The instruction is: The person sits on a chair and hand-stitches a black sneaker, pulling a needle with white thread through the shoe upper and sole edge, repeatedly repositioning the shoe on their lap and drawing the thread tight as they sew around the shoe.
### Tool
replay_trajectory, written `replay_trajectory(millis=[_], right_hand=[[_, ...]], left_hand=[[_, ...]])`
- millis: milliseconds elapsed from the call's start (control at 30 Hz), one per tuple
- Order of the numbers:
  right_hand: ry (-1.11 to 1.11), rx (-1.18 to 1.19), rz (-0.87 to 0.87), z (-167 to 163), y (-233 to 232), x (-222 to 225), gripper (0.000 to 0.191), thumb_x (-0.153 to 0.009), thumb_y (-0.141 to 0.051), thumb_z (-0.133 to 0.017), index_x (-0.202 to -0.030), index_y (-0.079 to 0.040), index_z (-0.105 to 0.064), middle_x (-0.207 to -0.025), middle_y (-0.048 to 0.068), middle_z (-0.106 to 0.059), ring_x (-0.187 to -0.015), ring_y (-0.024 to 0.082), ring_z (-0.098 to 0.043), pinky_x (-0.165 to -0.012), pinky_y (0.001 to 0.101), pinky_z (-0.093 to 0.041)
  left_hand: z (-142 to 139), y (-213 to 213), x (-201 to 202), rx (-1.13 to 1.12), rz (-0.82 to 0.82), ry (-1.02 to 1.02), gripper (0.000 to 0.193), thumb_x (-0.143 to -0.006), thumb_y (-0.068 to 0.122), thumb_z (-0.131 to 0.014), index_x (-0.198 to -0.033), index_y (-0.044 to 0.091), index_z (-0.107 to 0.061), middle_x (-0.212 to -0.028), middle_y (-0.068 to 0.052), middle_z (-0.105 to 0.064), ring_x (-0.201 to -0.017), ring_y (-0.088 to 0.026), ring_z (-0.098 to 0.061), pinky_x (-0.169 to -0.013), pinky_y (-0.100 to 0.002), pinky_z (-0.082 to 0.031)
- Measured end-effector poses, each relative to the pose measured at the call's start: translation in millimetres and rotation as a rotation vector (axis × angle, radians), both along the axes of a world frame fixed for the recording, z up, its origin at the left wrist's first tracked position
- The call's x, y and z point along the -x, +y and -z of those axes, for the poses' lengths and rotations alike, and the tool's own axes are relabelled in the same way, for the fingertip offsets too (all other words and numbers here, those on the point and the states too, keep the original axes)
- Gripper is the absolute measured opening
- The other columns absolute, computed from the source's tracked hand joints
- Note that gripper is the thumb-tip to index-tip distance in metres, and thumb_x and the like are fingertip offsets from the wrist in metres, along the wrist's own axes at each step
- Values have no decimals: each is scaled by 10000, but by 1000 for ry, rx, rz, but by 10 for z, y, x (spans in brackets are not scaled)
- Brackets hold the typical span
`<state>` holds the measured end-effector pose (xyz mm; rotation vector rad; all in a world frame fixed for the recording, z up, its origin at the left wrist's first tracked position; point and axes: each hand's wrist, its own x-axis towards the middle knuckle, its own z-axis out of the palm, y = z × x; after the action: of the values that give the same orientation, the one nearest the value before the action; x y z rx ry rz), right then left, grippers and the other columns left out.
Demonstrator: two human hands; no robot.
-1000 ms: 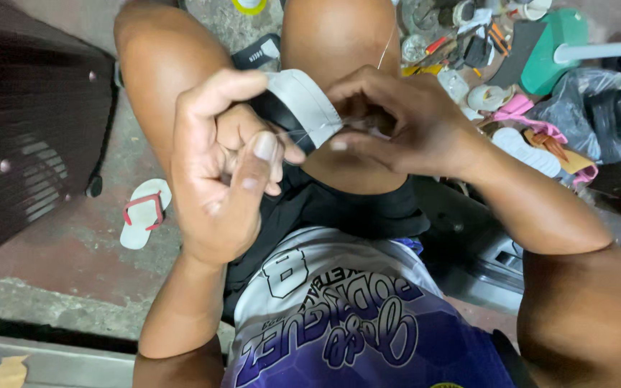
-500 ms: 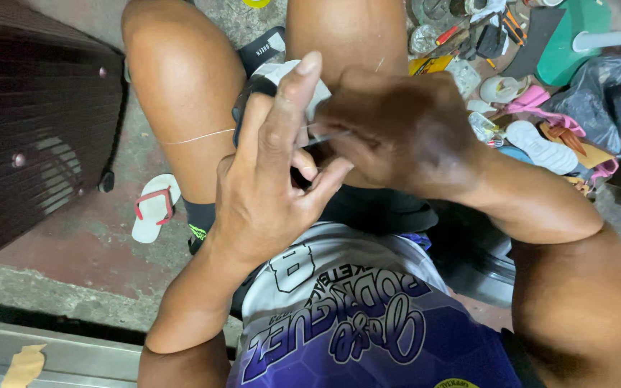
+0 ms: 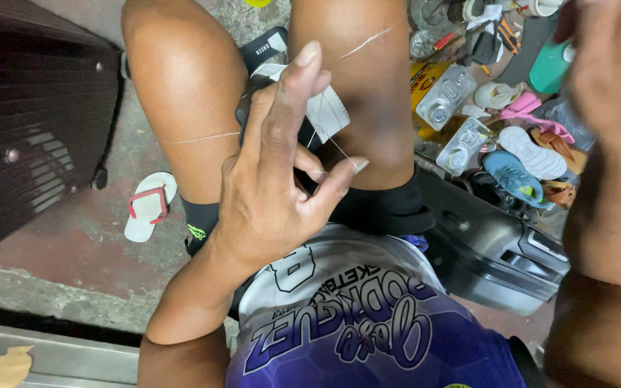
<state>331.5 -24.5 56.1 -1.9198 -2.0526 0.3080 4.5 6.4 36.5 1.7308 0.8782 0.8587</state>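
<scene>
Thread (image 3: 339,149) runs taut from a shoe (image 3: 325,108) wedged between the person's bare knees, so that both hands are free for sewing. The shoe is dark with a pale sole edge, and it sits low between the legs, partly hidden by the left hand (image 3: 271,194). That hand lies over it, its fingers (image 3: 297,86) spread: the forefinger stretches up along the sole to steady it, while thumb and another finger close on the thread near its lower end, keeping it tight. A second length of thread crosses the left thigh and another slants over the right knee. The right hand (image 3: 609,93) is raised close to the camera at the right edge, blurred; I cannot tell whether its fingers are pinched or apart, though its height would suit drawing a stitch through. On the floor to the right lie slippers (image 3: 533,151), small tools and metal tins (image 3: 451,97); a single sandal (image 3: 145,205) lies at the left beside a dark ribbed case (image 3: 30,115).
</scene>
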Motion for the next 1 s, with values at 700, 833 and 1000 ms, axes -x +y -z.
replay_trajectory(millis=[700,833,1000], right_hand=[[447,-50,-346,311,38,898,609,-931,-523,-759,-1383,-174,-545,-1235,32,-691,-1021,240,-717,-839,356,-573],[397,-32,-315,473,-20,1001,551,-933,-531,-751,-1342,-204,-579,-1176,-8,-706,-1023,223,-722,-833,355,-575],[392,64,-296,392,72,1006,490,-904,-519,-786,-1248,-198,-652,-1037,-1,-748,-923,195,-741,-764,356,-561]], left_hand=[[907,-209,668,340,-1,162,389,-1024,254,-567,-754,-14,-645,-768,-128,-665,-619,-201,-649,-679,-314,-531],[1245,-341,832,359,-125,107,358,-1090,198,-457,-852,-26,-604,-865,-125,-669,-802,-169,-652,-847,-293,-518],[1416,-646,1194,112,-631,134,574,-1148,224,-638,-697,29,-341,-739,-118,-545,-649,-158,-444,-664,-304,-379]])
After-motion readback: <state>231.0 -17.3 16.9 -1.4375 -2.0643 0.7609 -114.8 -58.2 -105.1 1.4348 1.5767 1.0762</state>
